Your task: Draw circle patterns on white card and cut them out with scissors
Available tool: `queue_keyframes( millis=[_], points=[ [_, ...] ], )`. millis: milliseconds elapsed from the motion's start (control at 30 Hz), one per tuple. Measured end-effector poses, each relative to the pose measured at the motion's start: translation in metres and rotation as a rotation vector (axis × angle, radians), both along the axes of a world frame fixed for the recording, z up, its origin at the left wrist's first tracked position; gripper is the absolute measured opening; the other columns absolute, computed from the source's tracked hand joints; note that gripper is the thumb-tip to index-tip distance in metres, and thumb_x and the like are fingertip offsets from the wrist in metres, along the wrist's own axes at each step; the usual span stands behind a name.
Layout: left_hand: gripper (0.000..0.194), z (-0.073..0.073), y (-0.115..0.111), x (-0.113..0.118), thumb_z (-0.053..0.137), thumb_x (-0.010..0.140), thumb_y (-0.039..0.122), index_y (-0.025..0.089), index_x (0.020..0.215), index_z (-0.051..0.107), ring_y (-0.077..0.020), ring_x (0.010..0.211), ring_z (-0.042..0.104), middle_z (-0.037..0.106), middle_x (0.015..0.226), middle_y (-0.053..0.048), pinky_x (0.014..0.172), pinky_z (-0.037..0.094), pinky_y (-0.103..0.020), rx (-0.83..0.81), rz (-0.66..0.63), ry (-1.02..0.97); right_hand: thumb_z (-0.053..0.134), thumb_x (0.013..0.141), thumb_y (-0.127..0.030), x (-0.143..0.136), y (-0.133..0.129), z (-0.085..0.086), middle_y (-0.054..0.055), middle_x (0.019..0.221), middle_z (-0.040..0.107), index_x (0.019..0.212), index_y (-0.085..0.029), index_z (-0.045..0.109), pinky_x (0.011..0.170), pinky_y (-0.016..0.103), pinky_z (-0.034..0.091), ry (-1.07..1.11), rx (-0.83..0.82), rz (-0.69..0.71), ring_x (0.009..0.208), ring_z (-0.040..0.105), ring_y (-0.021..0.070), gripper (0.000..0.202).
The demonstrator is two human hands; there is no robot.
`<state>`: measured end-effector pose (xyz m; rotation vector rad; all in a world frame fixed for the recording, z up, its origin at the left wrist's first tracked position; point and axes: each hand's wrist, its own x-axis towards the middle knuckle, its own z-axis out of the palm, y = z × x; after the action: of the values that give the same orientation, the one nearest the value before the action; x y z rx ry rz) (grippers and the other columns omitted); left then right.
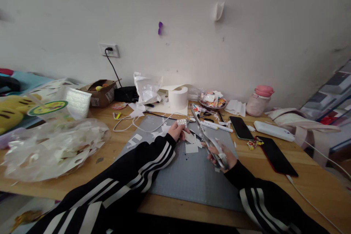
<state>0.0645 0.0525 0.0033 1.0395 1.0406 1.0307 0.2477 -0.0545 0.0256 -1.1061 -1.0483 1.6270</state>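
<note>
Between the fingertips of my left hand is a small white paper piece printed with dark ring shapes. My right hand is wrapped round a pair of metal scissors, their blades pointing up and away toward the far side of the desk. The scissors are apart from the printed piece. Beneath both hands lies a grey cutting mat, with white paper scraps scattered on it between and beyond the hands. More cut paper bits rest near the mat's left edge.
A plastic bag of scraps and a lidded cup crowd the left. Along the wall stand a cardboard box, a tissue roll and a filled bowl. To the right lie two phones, a power bank and a pink-lidded bottle.
</note>
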Motion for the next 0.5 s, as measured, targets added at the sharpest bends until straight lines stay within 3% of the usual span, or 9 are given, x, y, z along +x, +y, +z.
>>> queue_keyframes(
  millis=[133,233,500],
  points=[
    [0.022,0.0,-0.001,0.0,0.053,0.093,0.032,0.013,0.104,0.057,-0.0079,0.058,0.056,0.06,0.082,-0.001,0.051,0.049,-0.021,0.004,0.012,-0.004,0.066,0.06,-0.051,-0.013,-0.01,0.0,-0.006,0.063,0.056,0.079,-0.026,0.05,0.033,0.019,0.014,0.076,-0.05,0.007,0.033,0.021,0.0029,0.035],
    [0.024,0.0,-0.001,-0.001,0.053,0.093,0.033,0.013,0.104,0.057,-0.0094,0.063,0.058,0.061,0.086,-0.002,0.055,0.051,-0.023,0.002,0.019,-0.003,0.06,0.061,-0.066,-0.02,-0.017,0.0,-0.006,0.059,0.054,0.075,-0.025,0.052,0.029,0.018,0.011,0.109,-0.065,0.036,0.03,0.017,0.0014,0.044],
    [0.027,0.003,-0.002,-0.004,0.051,0.093,0.038,0.012,0.097,0.059,-0.0081,0.058,0.056,0.06,0.079,0.0,0.052,0.049,-0.022,-0.02,-0.001,0.014,0.051,0.05,-0.086,-0.02,-0.024,0.01,0.002,0.074,0.06,0.076,-0.024,0.055,0.029,0.018,0.019,0.129,-0.089,0.184,0.036,0.037,0.0056,0.067]
  ],
)
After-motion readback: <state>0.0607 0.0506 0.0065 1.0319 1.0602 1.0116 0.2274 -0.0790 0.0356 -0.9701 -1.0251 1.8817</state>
